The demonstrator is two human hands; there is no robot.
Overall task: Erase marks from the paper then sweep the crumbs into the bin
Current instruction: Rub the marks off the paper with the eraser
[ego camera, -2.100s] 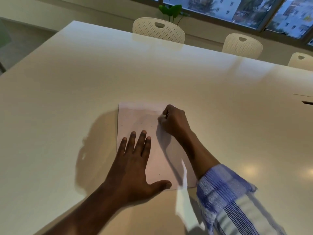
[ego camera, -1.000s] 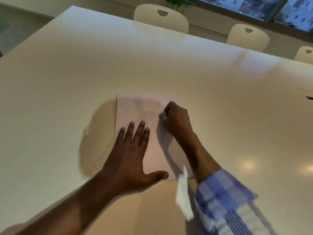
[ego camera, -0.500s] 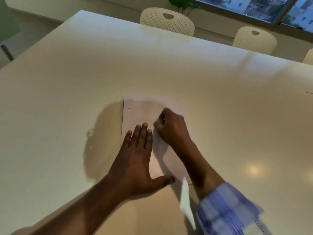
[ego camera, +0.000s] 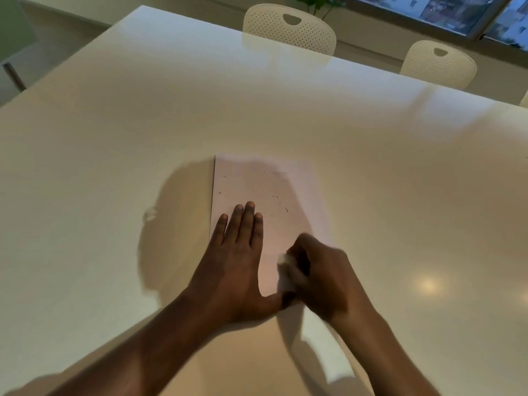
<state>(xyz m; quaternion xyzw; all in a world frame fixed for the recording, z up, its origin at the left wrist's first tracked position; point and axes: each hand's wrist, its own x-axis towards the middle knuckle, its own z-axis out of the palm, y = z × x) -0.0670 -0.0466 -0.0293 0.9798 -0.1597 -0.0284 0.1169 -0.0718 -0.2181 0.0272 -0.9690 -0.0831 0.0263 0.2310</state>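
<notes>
A pale sheet of paper (ego camera: 257,184) lies flat on the big white table (ego camera: 114,167). Small dark eraser crumbs (ego camera: 281,205) speckle its upper half. My left hand (ego camera: 234,267) presses flat on the sheet's lower left part, fingers straight and pointing away from me. My right hand (ego camera: 320,275) is curled near the sheet's lower right edge, blurred by motion. It grips a small white eraser (ego camera: 285,274), whose tip pokes out beside my left thumb. No bin shows in this view.
Two white perforated chairs (ego camera: 288,27) (ego camera: 438,65) stand along the table's far edge, under a window. A green plant (ego camera: 317,0) peeks up behind the left chair. A white strip (ego camera: 328,352) lies on the table under my right forearm.
My right hand has slid down the sheet from its upper middle to its lower right edge, still gripping the eraser. The left hand stays pressed on the paper. Crumbs now show where the hand was.
</notes>
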